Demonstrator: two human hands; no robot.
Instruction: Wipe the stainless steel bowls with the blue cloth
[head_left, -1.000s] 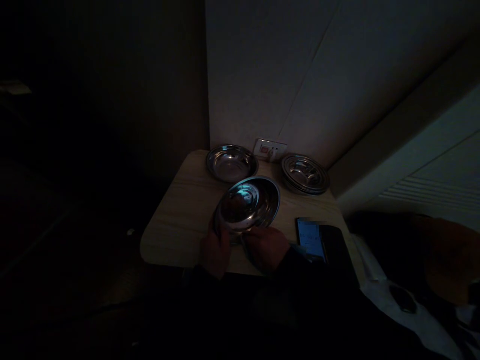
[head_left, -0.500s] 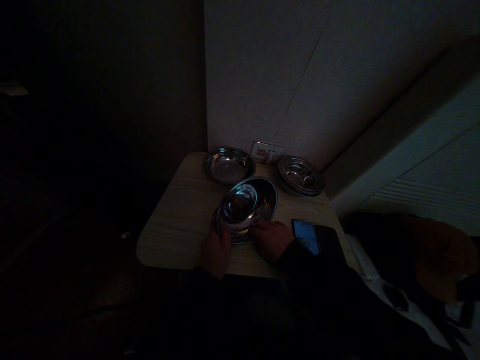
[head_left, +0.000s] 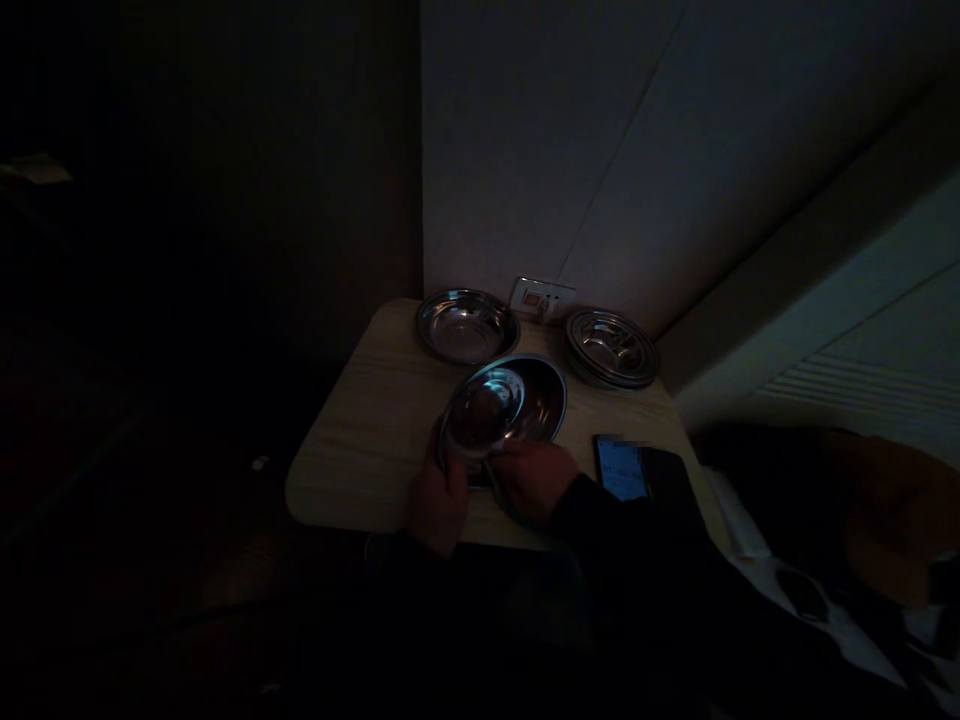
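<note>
Head view:

1. Steel bowl [head_left: 501,405], one, shiny. Was held tilted above the near-middle part of the desk [head_left: 356,440], its inside turned up and bluish light reflected within. Whether its lower edge touched the desk could not be told.
2. Left hand [head_left: 437,505], bare, dark-sleeved. Its grip was closed on the bowl's near left edge, thumb showing on the near side.
3. Right hand [head_left: 536,478], bare, dark-sleeved. Fingers were curled at the bowl's near right rim, the grip drawn in on a dark cloth-like piece [head_left: 511,503] that showed beneath the hand; its exact kind was too dim to tell.
4. Steel basin [head_left: 466,332], shallow, one. Stood upright at the rear left of the desk, just behind the bowl.
5. Steel dishes [head_left: 611,348], nested in a stack. Stood at the rear right, number unclear.
6. Phone [head_left: 621,470], screen lit. Lay on the desk to the right of the right hand.
7. Dark flat item [head_left: 673,482]. Lay just beside the phone.
8. Wall socket [head_left: 541,298], pale plate. Was set behind the desk, between basin and stack.
</note>
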